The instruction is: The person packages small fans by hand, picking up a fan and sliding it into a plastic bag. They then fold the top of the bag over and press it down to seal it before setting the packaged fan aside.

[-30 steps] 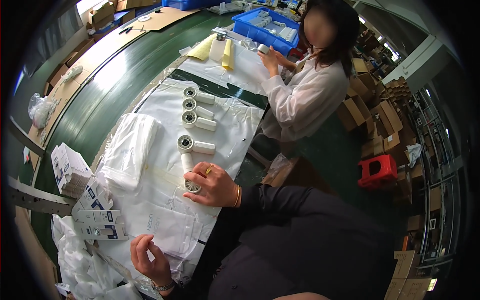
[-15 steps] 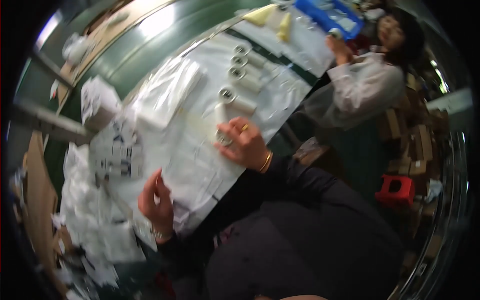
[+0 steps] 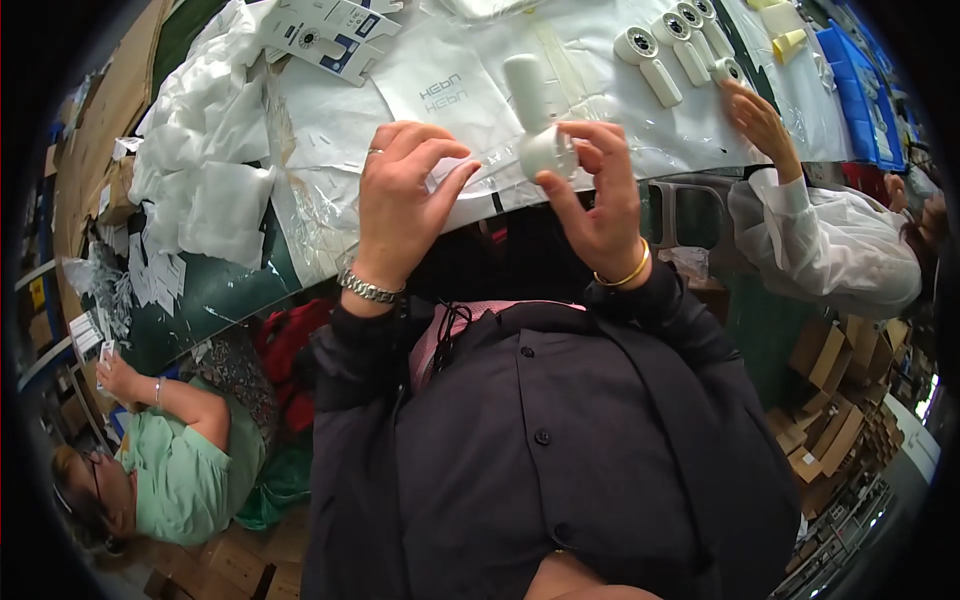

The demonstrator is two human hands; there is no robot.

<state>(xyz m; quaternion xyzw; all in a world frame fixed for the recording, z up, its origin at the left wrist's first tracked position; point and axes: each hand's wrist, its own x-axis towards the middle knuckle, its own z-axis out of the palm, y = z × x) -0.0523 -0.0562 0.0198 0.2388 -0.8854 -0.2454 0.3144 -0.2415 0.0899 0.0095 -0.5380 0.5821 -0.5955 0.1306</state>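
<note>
Holding a small white handheld fan (image 3: 533,115) up over the near edge of the surface (image 3: 215,295), handle pointing away, round head down near the chest. Right hand (image 3: 597,200) pinching the fan's head between thumb and fingertips, gold bangle (image 3: 622,277) on that wrist. Left hand (image 3: 403,205) curled with fingers bunched toward the thumb, nipping the edge of a clear plastic bag (image 3: 480,165) just beside the fan; metal watch (image 3: 368,288) on that wrist, ring on one finger.

Underneath, big white plastic sheet (image 3: 420,90) spread over the green surface. Row of more white fans (image 3: 670,45) lying further along to the right, heads lined up side by side. Another person's hand (image 3: 760,120) in a white sleeve resting right at the end of that row, touching the nearest one. Blue crate (image 3: 865,90) past that, at the far right edge.

Off to the left, heap of crumpled white bags (image 3: 205,150), plus flat printed white cartons (image 3: 325,30) near the top. Down at lower left, a third person in a green top (image 3: 190,470), well apart from the fan, gripping something small that can't be made out.
</note>
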